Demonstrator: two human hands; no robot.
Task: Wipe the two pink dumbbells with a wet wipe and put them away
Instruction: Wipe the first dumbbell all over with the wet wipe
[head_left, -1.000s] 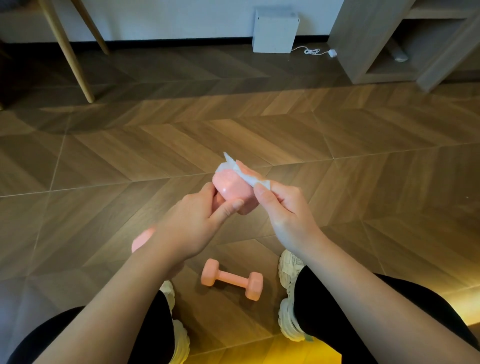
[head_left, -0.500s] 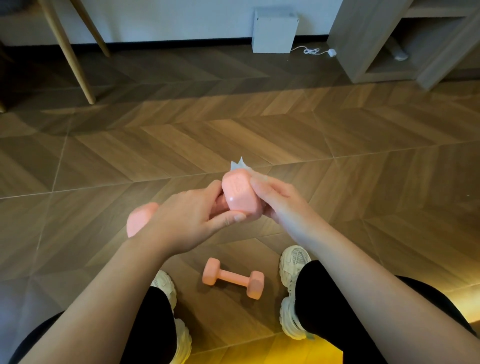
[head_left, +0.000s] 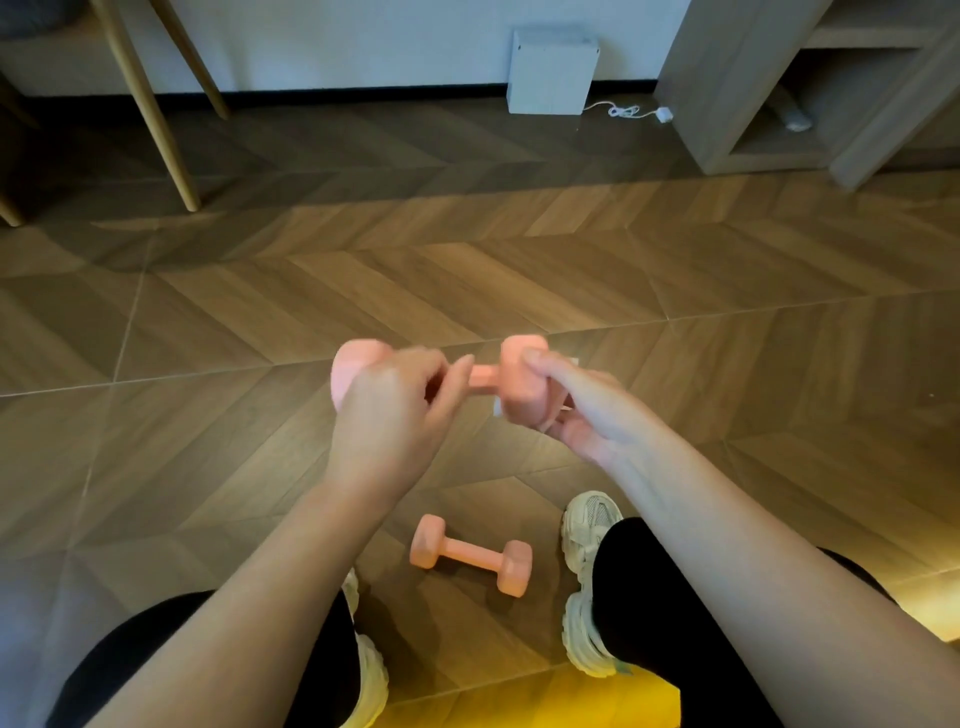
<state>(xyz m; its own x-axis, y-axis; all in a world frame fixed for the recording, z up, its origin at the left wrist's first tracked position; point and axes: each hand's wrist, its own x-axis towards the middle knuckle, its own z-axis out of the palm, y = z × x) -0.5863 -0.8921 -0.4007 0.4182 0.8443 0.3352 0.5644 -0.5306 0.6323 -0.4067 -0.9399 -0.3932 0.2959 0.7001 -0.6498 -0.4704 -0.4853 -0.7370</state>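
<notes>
Pink dumbbell (head_left: 517, 382) lies level, its right head inside the right grip (head_left: 587, 415).

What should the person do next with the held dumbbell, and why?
Probably slide the wet wipe along the bare handle. The right hand presses it round one head of the held dumbbell, while the left hand grips near the other head; the floor dumbbell can wait.

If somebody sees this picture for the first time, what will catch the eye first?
First, the pink dumbbell held in the air at the centre, with a bit of white wipe peeking out at its right head. Next, the second dumbbell lying on the wooden floor below it, between two pale shoes.
</notes>
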